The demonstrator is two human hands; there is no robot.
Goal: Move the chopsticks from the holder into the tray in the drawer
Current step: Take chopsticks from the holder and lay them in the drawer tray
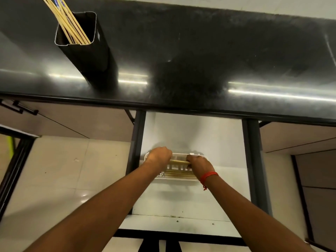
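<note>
Head view: both hands lowering pale wooden chopsticks (179,162) into the white slotted plastic tray (196,155) in the open steel drawer (190,202).
Left hand (160,155) and right hand (199,163) are each curled around an end, probably to lay them flat; more wait in the black square holder (85,51) near the counter's far left corner.

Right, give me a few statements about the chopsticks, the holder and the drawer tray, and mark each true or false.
1. The black square-sided holder on the dark countertop is empty. False: pale wooden chopsticks still stand in it.
2. Both hands are at the white slotted plastic tray in the open drawer. True.
3. The left hand and right hand hold a bundle of chopsticks between them. True.
4. The tray holds no chopsticks yet. False: several lie along its near side.
5. A red thread is on the left wrist. False: the right wrist.
</note>
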